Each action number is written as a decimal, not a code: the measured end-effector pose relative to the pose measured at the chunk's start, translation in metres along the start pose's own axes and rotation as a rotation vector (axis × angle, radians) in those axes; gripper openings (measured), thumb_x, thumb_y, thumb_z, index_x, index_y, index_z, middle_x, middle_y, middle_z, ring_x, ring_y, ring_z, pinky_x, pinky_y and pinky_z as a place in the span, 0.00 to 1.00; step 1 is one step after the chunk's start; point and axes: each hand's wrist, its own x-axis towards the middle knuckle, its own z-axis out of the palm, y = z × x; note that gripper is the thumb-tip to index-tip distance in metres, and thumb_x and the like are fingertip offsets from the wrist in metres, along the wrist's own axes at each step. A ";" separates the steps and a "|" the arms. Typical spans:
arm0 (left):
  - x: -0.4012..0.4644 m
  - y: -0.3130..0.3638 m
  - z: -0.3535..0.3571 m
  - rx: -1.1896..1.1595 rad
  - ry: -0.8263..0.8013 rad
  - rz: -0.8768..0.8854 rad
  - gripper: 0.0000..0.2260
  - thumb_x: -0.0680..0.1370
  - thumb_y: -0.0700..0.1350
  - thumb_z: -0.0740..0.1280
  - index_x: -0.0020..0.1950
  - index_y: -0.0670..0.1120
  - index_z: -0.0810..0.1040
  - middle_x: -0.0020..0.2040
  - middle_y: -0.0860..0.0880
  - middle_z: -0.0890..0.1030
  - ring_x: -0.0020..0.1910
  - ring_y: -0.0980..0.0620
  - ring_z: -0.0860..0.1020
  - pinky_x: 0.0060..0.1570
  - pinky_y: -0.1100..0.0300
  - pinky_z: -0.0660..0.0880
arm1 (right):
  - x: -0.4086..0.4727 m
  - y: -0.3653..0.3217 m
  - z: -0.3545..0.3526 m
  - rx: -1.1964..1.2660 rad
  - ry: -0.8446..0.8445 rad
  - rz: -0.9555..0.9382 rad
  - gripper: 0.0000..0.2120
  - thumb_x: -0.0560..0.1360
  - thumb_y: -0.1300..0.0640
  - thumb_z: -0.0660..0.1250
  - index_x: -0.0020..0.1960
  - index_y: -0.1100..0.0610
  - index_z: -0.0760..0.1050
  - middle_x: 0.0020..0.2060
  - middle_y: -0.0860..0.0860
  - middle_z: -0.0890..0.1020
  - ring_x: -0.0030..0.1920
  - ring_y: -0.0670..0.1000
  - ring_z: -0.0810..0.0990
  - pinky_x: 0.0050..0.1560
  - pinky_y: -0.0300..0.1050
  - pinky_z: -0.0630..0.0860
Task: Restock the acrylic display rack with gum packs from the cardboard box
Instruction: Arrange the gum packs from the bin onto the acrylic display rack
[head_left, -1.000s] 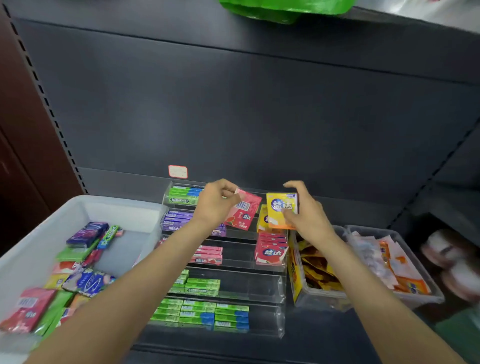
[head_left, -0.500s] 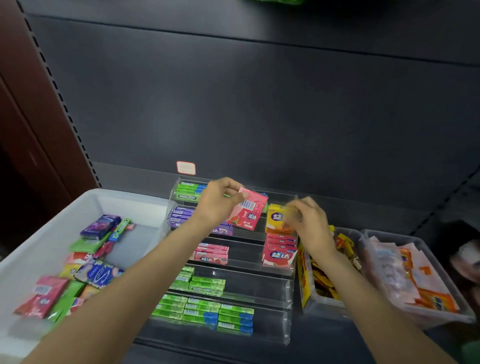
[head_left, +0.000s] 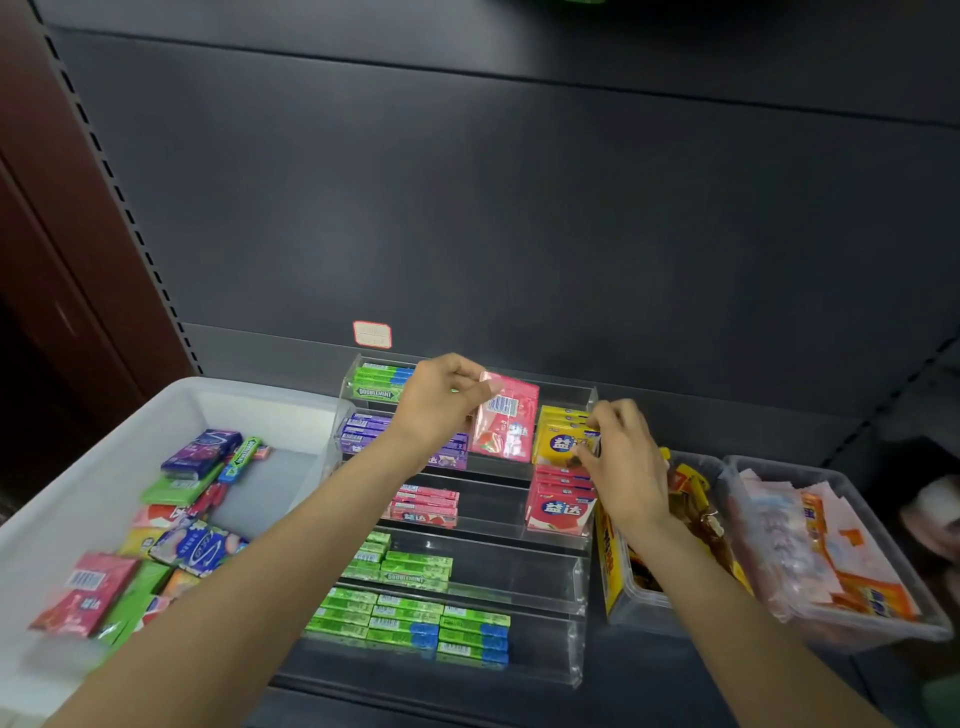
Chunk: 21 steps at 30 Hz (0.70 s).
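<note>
The acrylic rack (head_left: 579, 566) has bare room in the right halves of its two lower tiers. The white bin (head_left: 93, 483) flanks it left, a snack tub (head_left: 644, 603) crowds its right, seemingly touching. Both hands hover over the upper tiers.

Clear glossy acrylic rack (head_left: 576, 571), matt metal shelving (head_left: 519, 208)
</note>
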 end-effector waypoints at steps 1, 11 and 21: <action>0.000 0.000 0.000 -0.018 0.000 -0.024 0.07 0.76 0.45 0.68 0.48 0.43 0.74 0.42 0.48 0.81 0.40 0.53 0.81 0.43 0.57 0.80 | 0.001 -0.001 -0.002 -0.008 -0.006 -0.002 0.21 0.74 0.51 0.69 0.63 0.55 0.68 0.61 0.52 0.70 0.61 0.50 0.73 0.53 0.44 0.77; -0.006 -0.001 0.019 -0.283 0.039 -0.227 0.08 0.76 0.42 0.68 0.44 0.42 0.70 0.42 0.42 0.81 0.38 0.51 0.81 0.37 0.60 0.81 | -0.016 -0.024 -0.043 0.360 -0.201 -0.153 0.30 0.73 0.59 0.70 0.70 0.46 0.61 0.66 0.44 0.65 0.64 0.43 0.67 0.57 0.43 0.76; -0.024 -0.008 0.028 -0.147 -0.226 -0.200 0.09 0.79 0.46 0.63 0.48 0.41 0.77 0.43 0.46 0.82 0.40 0.53 0.82 0.37 0.63 0.80 | -0.035 -0.017 -0.055 0.540 -0.064 -0.109 0.14 0.75 0.52 0.67 0.58 0.56 0.77 0.50 0.45 0.80 0.50 0.43 0.79 0.44 0.29 0.75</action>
